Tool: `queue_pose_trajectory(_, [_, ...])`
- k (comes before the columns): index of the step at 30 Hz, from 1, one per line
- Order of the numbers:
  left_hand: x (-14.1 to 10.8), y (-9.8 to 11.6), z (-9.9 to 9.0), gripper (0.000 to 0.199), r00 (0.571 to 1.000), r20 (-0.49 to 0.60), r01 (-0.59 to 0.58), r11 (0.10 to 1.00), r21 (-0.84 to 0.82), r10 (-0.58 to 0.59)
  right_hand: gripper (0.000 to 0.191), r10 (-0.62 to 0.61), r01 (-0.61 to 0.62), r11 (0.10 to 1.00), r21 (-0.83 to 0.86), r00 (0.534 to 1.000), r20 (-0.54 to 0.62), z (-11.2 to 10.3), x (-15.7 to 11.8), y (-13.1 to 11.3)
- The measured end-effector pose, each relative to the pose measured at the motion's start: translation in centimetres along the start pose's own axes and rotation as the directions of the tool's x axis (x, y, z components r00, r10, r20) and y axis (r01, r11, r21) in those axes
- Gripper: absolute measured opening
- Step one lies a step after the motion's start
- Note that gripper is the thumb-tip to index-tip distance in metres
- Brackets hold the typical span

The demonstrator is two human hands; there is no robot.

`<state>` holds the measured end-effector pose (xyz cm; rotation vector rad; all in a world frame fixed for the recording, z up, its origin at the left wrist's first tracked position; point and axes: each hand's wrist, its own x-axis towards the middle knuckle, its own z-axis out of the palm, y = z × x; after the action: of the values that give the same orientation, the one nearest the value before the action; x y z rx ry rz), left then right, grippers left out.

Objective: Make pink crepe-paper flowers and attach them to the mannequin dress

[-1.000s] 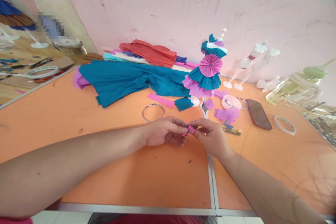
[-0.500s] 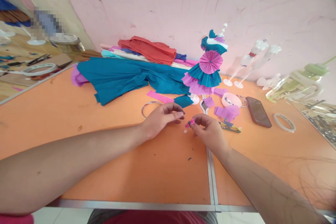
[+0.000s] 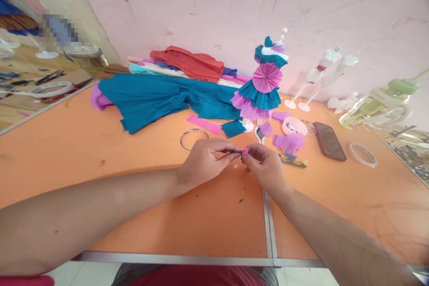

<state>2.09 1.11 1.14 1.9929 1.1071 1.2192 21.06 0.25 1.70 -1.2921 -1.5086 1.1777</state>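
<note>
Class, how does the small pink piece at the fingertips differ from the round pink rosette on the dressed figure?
The small pink piece is far smaller than the pink rosette.
The piece is pinched between the left hand and right hand; the rosette sits on the dressed figure.
The piece looks bunched, partly hidden by fingers; the rosette spreads into a pleated disc.
Both are pink.

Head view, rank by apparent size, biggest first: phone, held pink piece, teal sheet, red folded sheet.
1. Teal sheet
2. Red folded sheet
3. Phone
4. Held pink piece, partly hidden, but its visible part is clearly smallest
</note>
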Motion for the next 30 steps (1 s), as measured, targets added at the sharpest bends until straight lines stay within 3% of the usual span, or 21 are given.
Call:
queue_pose_trajectory(3, [0.2,-0.2,-0.1,0.013,0.999,0.029,0.040,0.999,-0.016,-0.040,0.027,-0.005,0.005,0.999,-0.042,1.000,-0.002,-0.2,0.0,0.0])
queue_pose_trajectory(6, [0.4,-0.2,-0.4,0.019,0.987,0.111,0.126,0.990,-0.067,-0.118,0.026,-0.053,0.052,0.991,-0.124,0.999,-0.002,-0.5,0.0,-0.1])
queue_pose_trajectory(11, [0.7,-0.8,-0.5,0.021,0.959,0.239,0.203,0.957,-0.206,-0.152,0.021,-0.132,0.131,0.968,-0.214,0.991,0.008,-1.0,-0.2,-0.6])
queue_pose_trajectory(17, [0.9,-1.2,-0.9,0.027,0.843,0.493,0.431,0.819,-0.377,-0.217,0.018,-0.222,0.229,0.946,-0.231,0.974,0.056,-1.3,-0.1,-0.9])
queue_pose_trajectory(21, [0.9,-1.3,-1.0,0.026,0.797,0.555,0.510,0.760,-0.404,-0.240,0.017,-0.204,0.213,0.948,-0.239,0.977,0.060,-1.3,-0.1,-1.0])
queue_pose_trajectory(26, [1.0,-2.0,-0.8,0.026,0.818,0.520,0.528,0.678,-0.511,-0.245,0.022,-0.126,0.140,0.973,-0.184,0.988,0.086,-1.5,-0.3,-1.3])
queue_pose_trajectory(30, [1.0,-1.6,-0.9,0.028,0.850,0.457,0.471,0.765,-0.439,-0.261,0.027,-0.039,0.055,0.990,-0.130,0.992,0.120,-1.1,-0.3,-1.2])
